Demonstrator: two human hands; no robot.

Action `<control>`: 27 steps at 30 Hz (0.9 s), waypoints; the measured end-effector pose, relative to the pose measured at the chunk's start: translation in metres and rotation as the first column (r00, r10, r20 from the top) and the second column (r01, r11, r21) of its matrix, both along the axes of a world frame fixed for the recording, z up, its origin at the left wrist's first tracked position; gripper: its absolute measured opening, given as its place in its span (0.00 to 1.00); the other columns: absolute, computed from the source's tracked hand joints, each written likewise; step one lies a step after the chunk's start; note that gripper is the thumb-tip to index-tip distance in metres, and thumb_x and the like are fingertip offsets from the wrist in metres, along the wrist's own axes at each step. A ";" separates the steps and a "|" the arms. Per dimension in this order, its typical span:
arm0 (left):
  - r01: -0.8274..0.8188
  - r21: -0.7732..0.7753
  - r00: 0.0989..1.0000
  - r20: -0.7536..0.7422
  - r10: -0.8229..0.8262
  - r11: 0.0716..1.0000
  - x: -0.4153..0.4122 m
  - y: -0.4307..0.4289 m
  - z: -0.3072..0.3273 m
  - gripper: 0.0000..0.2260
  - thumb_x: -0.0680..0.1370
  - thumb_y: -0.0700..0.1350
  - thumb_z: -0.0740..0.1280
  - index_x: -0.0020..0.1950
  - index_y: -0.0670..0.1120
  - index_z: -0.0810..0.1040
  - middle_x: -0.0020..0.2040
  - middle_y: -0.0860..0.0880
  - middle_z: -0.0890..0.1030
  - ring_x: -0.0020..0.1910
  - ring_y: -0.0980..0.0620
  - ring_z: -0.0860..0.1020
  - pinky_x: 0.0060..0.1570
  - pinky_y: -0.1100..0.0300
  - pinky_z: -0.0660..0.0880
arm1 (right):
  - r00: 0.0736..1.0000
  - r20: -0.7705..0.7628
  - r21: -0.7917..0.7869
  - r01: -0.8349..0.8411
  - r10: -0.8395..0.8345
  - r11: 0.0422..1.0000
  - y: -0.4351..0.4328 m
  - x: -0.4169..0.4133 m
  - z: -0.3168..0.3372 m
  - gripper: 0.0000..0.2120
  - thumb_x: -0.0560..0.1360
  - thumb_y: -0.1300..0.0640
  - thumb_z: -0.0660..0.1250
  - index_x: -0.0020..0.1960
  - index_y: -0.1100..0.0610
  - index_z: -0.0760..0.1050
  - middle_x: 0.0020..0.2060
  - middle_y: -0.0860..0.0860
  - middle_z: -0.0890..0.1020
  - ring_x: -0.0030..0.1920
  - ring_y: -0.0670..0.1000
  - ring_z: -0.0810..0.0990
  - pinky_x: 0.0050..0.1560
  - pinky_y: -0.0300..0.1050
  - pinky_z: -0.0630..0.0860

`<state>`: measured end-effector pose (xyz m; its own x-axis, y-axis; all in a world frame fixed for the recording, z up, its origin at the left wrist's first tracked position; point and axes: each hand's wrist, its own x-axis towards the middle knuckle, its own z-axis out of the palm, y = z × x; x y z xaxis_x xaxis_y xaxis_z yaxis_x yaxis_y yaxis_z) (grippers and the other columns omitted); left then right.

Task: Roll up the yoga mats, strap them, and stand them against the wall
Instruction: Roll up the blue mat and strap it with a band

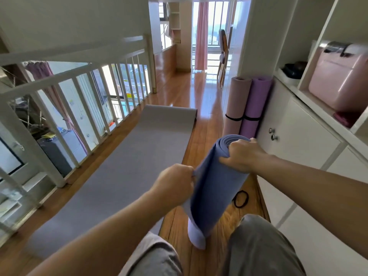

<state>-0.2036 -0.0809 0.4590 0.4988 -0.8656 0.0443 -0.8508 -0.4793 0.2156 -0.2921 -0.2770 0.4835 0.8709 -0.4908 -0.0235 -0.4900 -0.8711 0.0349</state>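
Note:
A rolled blue yoga mat (215, 188) stands nearly upright on the wooden floor in front of me, tilted to the upper right. My right hand (242, 155) grips its top end. At mid-height my left hand (176, 181) pinches the mat's loose outer edge. A black strap (241, 198) lies coiled on the floor just right of the roll. A grey mat (127, 168) lies unrolled along the floor to the left, its far end curled up. A pink mat (236, 104) and a purple mat (256, 105), both rolled and banded with black straps, stand against the white cabinet.
A white railing (79, 108) runs along the left side over an open drop. White cabinets and shelves (298, 140) line the right, holding a pink case (338, 84). My knees in grey shorts sit at the bottom. Wooden floor continues ahead toward a doorway with pink curtains.

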 end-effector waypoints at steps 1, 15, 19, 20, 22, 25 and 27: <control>0.009 0.007 1.000 0.012 -0.009 1.000 -0.009 -0.003 -0.001 0.10 0.82 0.47 0.57 0.50 0.46 0.77 0.43 0.48 0.79 0.41 0.51 0.76 0.41 0.62 0.70 | 1.000 0.006 0.008 0.022 -0.022 1.000 0.003 0.004 0.000 0.20 0.77 0.41 0.57 0.33 0.53 0.66 0.34 0.45 0.72 0.45 0.51 0.71 0.68 0.60 0.59; -0.177 -0.209 0.813 -0.582 0.023 0.962 -0.042 -0.021 -0.017 0.08 0.82 0.48 0.56 0.48 0.48 0.72 0.44 0.49 0.76 0.42 0.52 0.74 0.42 0.60 0.76 | 0.970 -0.209 0.331 0.192 -0.127 0.924 0.053 0.035 0.027 0.41 0.75 0.28 0.41 0.76 0.55 0.59 0.76 0.54 0.60 0.75 0.58 0.56 0.73 0.60 0.45; -0.338 -0.214 0.551 -0.834 0.008 0.916 -0.043 -0.019 -0.018 0.08 0.81 0.47 0.60 0.43 0.53 0.73 0.43 0.48 0.77 0.44 0.51 0.75 0.51 0.52 0.78 | 0.966 -0.230 0.511 0.225 -0.120 0.830 0.055 0.051 0.020 0.46 0.71 0.25 0.45 0.78 0.56 0.51 0.77 0.55 0.54 0.76 0.58 0.52 0.75 0.60 0.45; -0.359 -0.222 0.500 -0.866 -0.014 0.907 -0.043 -0.017 -0.018 0.08 0.82 0.48 0.60 0.44 0.53 0.75 0.44 0.49 0.77 0.45 0.52 0.75 0.50 0.55 0.76 | 0.969 -0.210 0.549 0.229 -0.132 0.804 0.053 0.053 0.021 0.45 0.72 0.26 0.46 0.78 0.55 0.54 0.77 0.55 0.57 0.76 0.58 0.55 0.75 0.57 0.48; -0.400 -0.247 0.393 -0.916 -0.079 0.883 -0.045 -0.015 -0.015 0.12 0.83 0.50 0.55 0.49 0.51 0.78 0.46 0.54 0.78 0.46 0.58 0.75 0.47 0.62 0.72 | 0.970 -0.186 0.594 0.238 -0.156 0.768 0.051 0.051 0.025 0.40 0.75 0.29 0.49 0.75 0.55 0.62 0.72 0.54 0.67 0.71 0.56 0.65 0.71 0.49 0.57; -0.543 -0.212 0.236 -0.967 -0.095 0.812 -0.041 -0.015 -0.011 0.23 0.83 0.58 0.49 0.60 0.47 0.79 0.55 0.51 0.80 0.56 0.54 0.75 0.49 0.59 0.72 | 0.982 -0.106 0.597 0.189 -0.157 0.780 0.050 0.049 0.028 0.32 0.76 0.30 0.51 0.66 0.51 0.74 0.61 0.49 0.77 0.60 0.52 0.74 0.65 0.45 0.65; -0.623 -0.159 0.185 -0.981 -0.053 0.766 -0.035 -0.014 -0.009 0.30 0.79 0.64 0.50 0.69 0.44 0.72 0.63 0.44 0.77 0.62 0.47 0.74 0.56 0.50 0.71 | 0.990 -0.027 0.616 0.126 -0.139 0.778 0.047 0.046 0.024 0.30 0.71 0.29 0.54 0.59 0.47 0.78 0.58 0.47 0.79 0.59 0.51 0.76 0.65 0.47 0.68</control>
<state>-0.2389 -0.0951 0.4497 0.6654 -0.6609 -0.3471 0.3054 -0.1834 0.9344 -0.2458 -0.2296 0.5070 0.8017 -0.4887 -0.3442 -0.5972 -0.6307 -0.4956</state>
